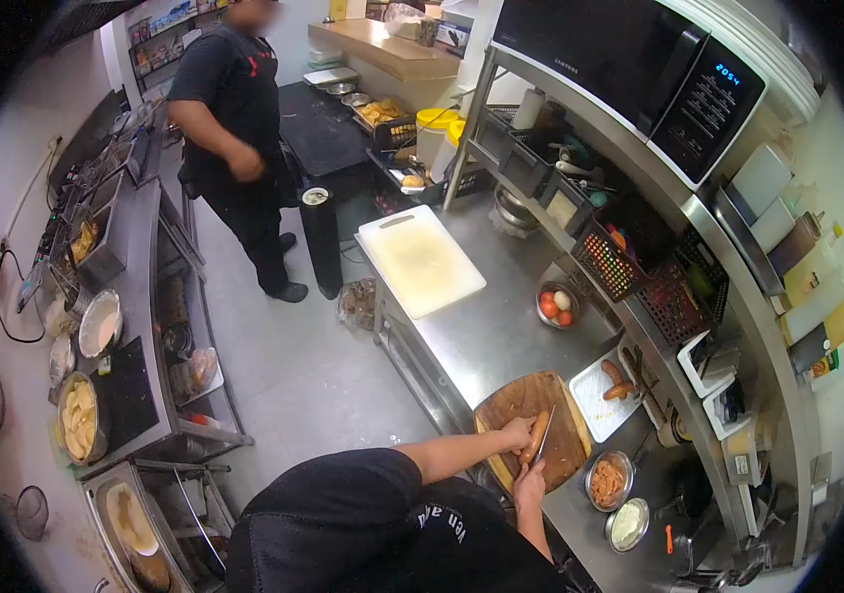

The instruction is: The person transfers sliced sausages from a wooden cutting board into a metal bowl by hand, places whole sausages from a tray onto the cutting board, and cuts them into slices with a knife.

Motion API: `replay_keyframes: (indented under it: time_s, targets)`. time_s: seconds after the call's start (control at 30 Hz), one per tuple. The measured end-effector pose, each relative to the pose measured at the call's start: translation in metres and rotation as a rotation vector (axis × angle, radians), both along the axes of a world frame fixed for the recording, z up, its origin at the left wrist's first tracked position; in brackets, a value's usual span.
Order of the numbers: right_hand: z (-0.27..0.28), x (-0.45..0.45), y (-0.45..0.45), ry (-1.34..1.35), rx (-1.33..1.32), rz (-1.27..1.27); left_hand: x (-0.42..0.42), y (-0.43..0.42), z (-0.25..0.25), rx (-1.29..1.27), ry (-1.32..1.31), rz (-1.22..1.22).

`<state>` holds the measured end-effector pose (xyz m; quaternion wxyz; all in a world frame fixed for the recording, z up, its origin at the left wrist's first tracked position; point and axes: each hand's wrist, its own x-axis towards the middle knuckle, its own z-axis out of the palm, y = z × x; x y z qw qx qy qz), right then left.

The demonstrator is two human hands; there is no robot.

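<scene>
On a round wooden cutting board [501, 403], my left hand [517, 435] is closed around a sausage [538, 429]. My right hand [530, 483] grips a knife [546, 435], its blade lying along the right side of the sausage. Whether the blade has entered the sausage, I cannot tell. Just beyond the board, a white tray [591, 415] carries more sausages [618, 383]. To the right of the board stand a metal bowl of orange-brown food pieces [608, 482] and a bowl with something white and creamy [627, 525].
A white cutting board [420, 259] lies farther along the steel counter [451, 341]. A bowl of tomatoes [555, 308] sits beneath the shelf with plastic baskets [612, 259]. Above is a microwave [629, 69]. A co-worker [229, 148] stands in the aisle. A bowl of potato pieces [78, 417] is at left.
</scene>
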<state>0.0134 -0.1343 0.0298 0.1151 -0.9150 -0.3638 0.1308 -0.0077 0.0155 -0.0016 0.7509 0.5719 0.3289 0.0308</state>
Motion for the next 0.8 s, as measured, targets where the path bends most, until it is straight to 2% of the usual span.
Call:
replay_keyframes:
  time_s: [0.17,0.27,0.37,0.57,0.8]
  targets:
    - [-0.003,0.001,-0.001,-0.002,0.007,-0.001,0.005,-0.003,-0.008,0.02,0.013,0.051]
    - [-0.007,0.003,-0.001,-0.007,0.035,0.005,0.001,-0.001,-0.002,0.035,-0.005,0.001]
    - [-0.007,0.002,-0.002,-0.032,0.057,0.023,0.02,-0.005,-0.052,0.092,-0.086,0.054]
    - [-0.001,0.002,-0.001,0.037,0.015,0.001,0.01,-0.002,-0.021,0.17,0.045,0.008]
    - [-0.001,0.001,-0.003,0.0,0.089,-0.014,0.006,0.0,-0.014,0.078,-0.012,-0.017]
